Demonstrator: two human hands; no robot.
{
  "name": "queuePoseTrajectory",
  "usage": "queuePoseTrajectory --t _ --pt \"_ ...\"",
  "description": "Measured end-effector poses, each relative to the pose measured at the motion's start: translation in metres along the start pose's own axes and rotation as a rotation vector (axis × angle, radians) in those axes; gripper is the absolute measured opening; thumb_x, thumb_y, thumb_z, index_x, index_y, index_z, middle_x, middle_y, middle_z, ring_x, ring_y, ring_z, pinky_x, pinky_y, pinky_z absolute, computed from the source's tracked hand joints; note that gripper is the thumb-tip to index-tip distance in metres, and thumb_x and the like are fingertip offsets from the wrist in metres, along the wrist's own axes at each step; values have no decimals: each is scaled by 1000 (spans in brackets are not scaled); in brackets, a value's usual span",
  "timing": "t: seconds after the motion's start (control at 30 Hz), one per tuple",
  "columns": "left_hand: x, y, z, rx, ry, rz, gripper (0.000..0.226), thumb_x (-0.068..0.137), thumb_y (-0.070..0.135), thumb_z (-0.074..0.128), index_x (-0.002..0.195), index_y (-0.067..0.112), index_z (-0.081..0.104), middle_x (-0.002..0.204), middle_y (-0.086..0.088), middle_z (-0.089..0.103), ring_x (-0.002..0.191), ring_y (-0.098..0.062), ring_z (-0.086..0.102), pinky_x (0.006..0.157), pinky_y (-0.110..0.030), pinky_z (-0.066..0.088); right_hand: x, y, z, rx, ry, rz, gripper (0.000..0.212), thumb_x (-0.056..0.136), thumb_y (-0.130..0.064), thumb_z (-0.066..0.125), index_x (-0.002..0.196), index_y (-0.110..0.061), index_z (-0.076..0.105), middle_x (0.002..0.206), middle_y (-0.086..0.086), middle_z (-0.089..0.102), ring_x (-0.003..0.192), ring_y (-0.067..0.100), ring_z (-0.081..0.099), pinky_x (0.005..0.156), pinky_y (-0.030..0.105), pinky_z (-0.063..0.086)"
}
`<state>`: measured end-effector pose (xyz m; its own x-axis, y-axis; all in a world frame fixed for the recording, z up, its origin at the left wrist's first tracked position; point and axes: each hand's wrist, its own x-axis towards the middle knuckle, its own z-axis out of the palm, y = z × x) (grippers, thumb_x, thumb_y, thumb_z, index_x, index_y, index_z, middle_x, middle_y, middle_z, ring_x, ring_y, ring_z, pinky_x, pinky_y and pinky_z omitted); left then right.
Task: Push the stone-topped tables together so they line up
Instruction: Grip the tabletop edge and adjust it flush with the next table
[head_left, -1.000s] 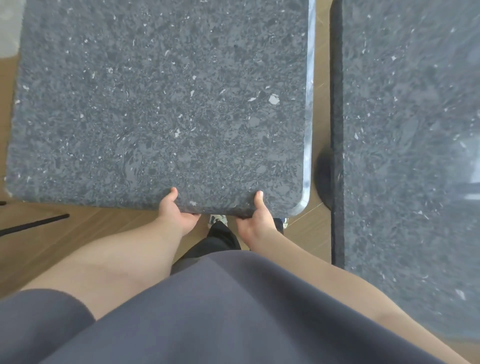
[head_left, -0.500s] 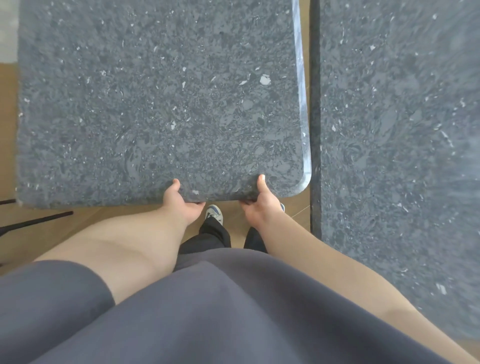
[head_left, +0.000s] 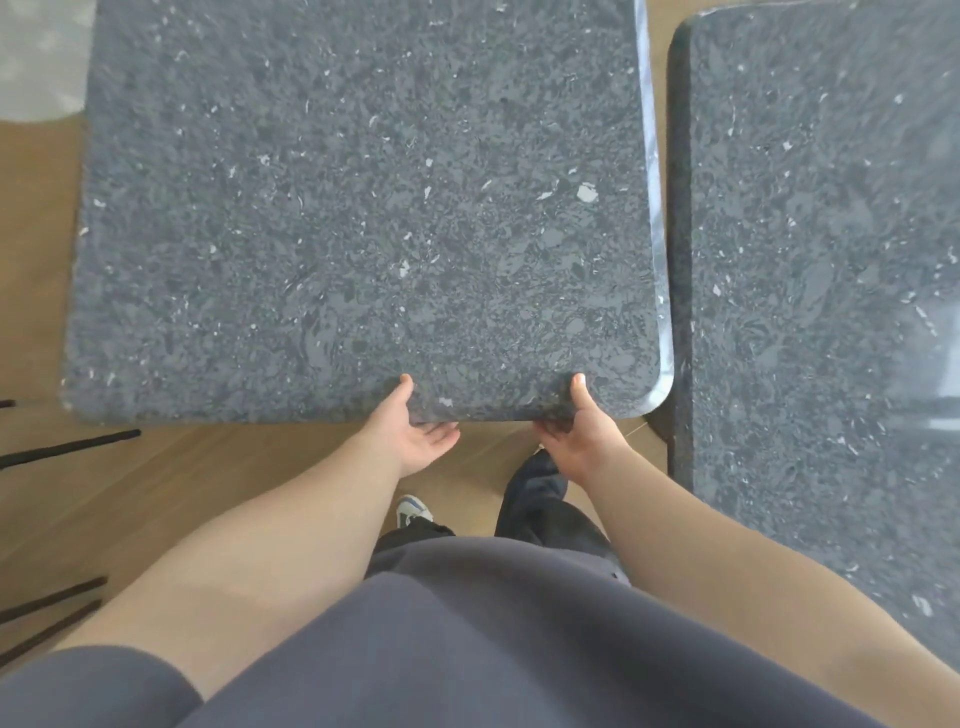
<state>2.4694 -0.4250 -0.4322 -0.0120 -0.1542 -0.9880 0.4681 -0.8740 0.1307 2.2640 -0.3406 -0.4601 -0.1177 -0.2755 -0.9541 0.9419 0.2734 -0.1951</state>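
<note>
My left hand (head_left: 415, 434) gripped the near edge of the left stone-topped table (head_left: 358, 208): the thumb lay flat on top of the slab, the palm faced up below the edge, and the fingers ran under the stone where I could not see them. Just to its right along that same edge, my right hand (head_left: 584, 434) held on in the same way, thumb up on the surface close to the rounded near corner, fingers curled beneath. The slab reached away from both hands, dark grey and speckled with pale flecks, with a bright polished bevel down its right side. Right of my right hand stood the second stone-topped table (head_left: 831, 312), the same mottled stone with a dull, dark side edge. The two tops ran nearly parallel but were not touching; a narrow strip of wooden floor (head_left: 156, 493) showed between them, wider at the far end. The second table's near edge came much closer to me than the edge I held, so the near ends did not line up. Below my hands I saw a shoe (head_left: 413, 509) and dark trouser leg (head_left: 540, 499)
</note>
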Motion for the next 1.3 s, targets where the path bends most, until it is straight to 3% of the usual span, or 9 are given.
queuePoseTrajectory --t 0.2,0.3,0.4,0.57,0.67,0.83,1.0,1.13,1.3 --pt "1 10 -38 7 -128 -11 55 99 29 60 143 2 40 138 -22 51 127 -36 53 107 -50 44 4 27 18 249 49 -102 62 80 -33 82 132 -11 56 121 11 70 108 30 70 92 48 58" --pt "2 16 -51 -18 -153 19 62 98 32 61 146 2 35 146 -21 45 134 -35 48 111 -50 41 1 35 24 257 55 -194 42 87 -38 75 117 -13 60 117 8 70 102 26 69 96 44 56" --pt "11 32 -64 -137 -131 109 77 95 42 64 154 11 27 156 -16 33 142 -34 39 114 -51 36 1 34 25 251 62 -198 38 87 -37 75 112 -12 61 112 10 71 99 28 70 94 45 57" --pt "25 55 -82 -296 -125 232 54 95 42 63 136 10 48 136 -15 54 112 -30 59 103 -47 46 6 26 14 224 27 -123 49 84 -37 76 123 -10 62 115 15 73 105 35 70 93 50 56" --pt "29 55 -80 -326 -118 245 45 95 41 63 126 9 53 127 -15 60 103 -28 62 105 -48 46 6 21 10 211 19 -61 52 83 -34 78 124 -8 61 115 17 72 108 36 69 98 51 53" --pt "31 59 -79 -278 -128 249 49 97 43 60 132 11 52 129 -12 61 108 -26 61 104 -47 45 2 20 13 205 -32 -46 50 87 -36 74 126 -8 60 120 16 69 110 34 66 102 49 51" --pt "30 57 -81 -224 -153 263 49 98 39 59 137 10 48 128 -13 60 110 -27 59 107 -47 42 2 20 8 141 -15 -73 56 83 -33 78 129 -10 57 122 15 68 110 35 66 79 52 58" --pt "33 57 -85 -169 -168 286 51 99 31 59 144 11 43 144 -10 53 132 -26 52 115 -49 37 4 20 6 123 -47 -87 52 84 -31 78 127 -8 57 119 15 69 109 34 66 97 52 53" --pt "35 57 -89 -149 -206 323 52 100 33 57 145 11 43 149 -9 51 136 -26 49 115 -49 36 1 27 1 149 -91 -84 43 88 -28 75 123 -8 59 113 14 70 104 33 67 88 50 56"
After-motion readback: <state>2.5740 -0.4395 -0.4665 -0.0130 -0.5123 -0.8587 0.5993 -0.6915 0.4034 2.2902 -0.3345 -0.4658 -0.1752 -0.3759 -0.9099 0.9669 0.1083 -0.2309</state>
